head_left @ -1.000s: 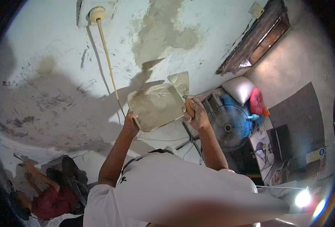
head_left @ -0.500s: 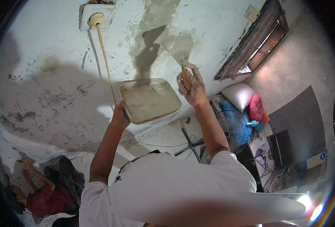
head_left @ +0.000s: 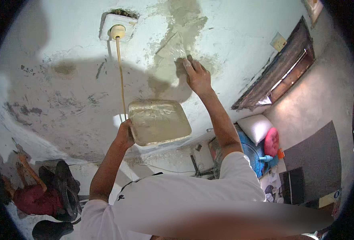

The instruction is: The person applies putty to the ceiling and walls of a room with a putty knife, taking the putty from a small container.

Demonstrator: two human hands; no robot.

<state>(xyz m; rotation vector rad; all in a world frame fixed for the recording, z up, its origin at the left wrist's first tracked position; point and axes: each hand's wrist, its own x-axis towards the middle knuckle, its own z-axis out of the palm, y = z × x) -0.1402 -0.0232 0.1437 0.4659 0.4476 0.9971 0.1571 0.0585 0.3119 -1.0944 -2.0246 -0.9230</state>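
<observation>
The right grip point(head_left: 198, 78) is closed on a putty knife point(head_left: 175, 49), its handle mostly hidden by the fingers; the blade points up and left over the grey-beige patch point(head_left: 187, 14) on the wall point(head_left: 241, 44). The left grip point(head_left: 125, 135) is clamped narrowly on the left edge of a shallow rectangular tray point(head_left: 165, 141), its fingers beneath out of sight. Pale paste point(head_left: 155, 111) lies in the tray, nearer than the knife and just right of a cord point(head_left: 122, 80).
</observation>
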